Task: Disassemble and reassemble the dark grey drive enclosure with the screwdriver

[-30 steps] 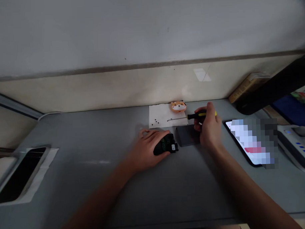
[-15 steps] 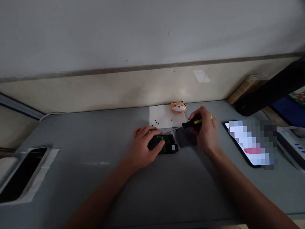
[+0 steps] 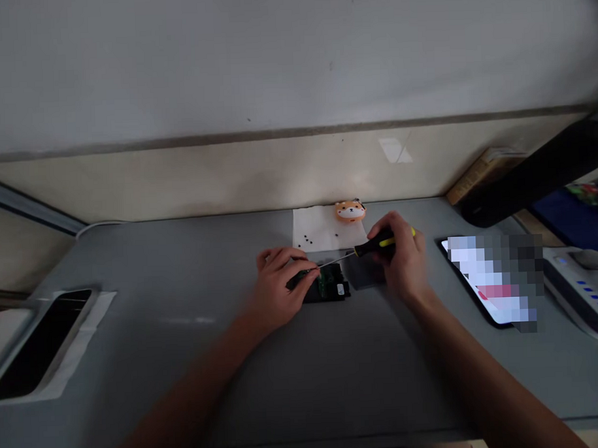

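My right hand (image 3: 402,256) is wrapped round the black and yellow handle of a screwdriver (image 3: 371,245), whose thin shaft points left. Its tip ends at the fingertips of my left hand (image 3: 284,286), where thumb and index finger pinch together. Whether they grip the tip or something small is too fine to see. Just under those fingers lies a black device with a green circuit board (image 3: 330,280) and a small white label, partly covered by my left hand. A dark flat panel (image 3: 363,273) rests to its right, beneath the screwdriver and beside my right hand.
Behind the hands, a white paper (image 3: 313,225) carries several tiny dark screws and an orange animal-faced case (image 3: 350,211). A lit phone (image 3: 477,280) and a power strip (image 3: 583,292) are at right. Another phone (image 3: 45,340) lies at left. A black cylinder (image 3: 532,170) leans by the wall.
My left thumb has lifted off the board and closed against the index finger at the screwdriver's tip. The screwdriver has shifted slightly left and down.
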Demonstrator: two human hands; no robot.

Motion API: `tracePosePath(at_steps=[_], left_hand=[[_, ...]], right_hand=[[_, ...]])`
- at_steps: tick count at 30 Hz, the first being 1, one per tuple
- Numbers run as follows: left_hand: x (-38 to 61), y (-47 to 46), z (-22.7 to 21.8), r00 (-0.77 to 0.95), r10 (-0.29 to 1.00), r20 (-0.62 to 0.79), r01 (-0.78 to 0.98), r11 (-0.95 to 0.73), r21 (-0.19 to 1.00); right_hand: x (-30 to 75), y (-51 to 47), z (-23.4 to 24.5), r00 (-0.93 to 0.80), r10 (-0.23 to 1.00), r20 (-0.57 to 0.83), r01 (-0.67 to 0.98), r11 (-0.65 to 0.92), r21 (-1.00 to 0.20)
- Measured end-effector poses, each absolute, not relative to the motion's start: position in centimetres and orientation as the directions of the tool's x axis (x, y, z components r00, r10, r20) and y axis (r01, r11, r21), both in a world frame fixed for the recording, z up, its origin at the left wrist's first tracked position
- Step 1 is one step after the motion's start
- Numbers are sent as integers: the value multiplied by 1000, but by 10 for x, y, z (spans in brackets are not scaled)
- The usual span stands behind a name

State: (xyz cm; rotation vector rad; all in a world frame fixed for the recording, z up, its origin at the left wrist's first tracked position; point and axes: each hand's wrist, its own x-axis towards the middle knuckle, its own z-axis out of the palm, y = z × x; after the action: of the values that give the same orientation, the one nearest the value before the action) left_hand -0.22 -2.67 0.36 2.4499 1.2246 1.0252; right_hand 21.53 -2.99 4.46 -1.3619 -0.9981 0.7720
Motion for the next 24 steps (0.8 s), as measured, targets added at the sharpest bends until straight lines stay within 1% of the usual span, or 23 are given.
tracePosePath(at_steps=[5,10,13,16,18,21,24], left_hand=[[-2,-27,6,399,792,462,598,-606,524],[-1,-27,6,400,812,425,606,-582,542],[-1,-26,6,383,807,449,616,-585,527],[-1,-27,7,363,785,503,602,-609,516],[-1,-28,8,368,785,499,598,-610,519],[-1,-29,11,402,814,420,623,-579,526],[-2,-29,10,463,828,316,653,-560,510]], right_hand=[[217,-29,42,413,902,124,77,101,-992],[217,-31,47,383,909,163,136,118,-984],[215,-33,50,372,908,193,173,136,-975],[212,-34,51,382,886,262,189,202,-961],[210,-36,54,384,859,340,236,265,-935],[210,-38,58,389,803,451,346,326,-880],[211,-41,61,373,763,528,438,357,-825]])
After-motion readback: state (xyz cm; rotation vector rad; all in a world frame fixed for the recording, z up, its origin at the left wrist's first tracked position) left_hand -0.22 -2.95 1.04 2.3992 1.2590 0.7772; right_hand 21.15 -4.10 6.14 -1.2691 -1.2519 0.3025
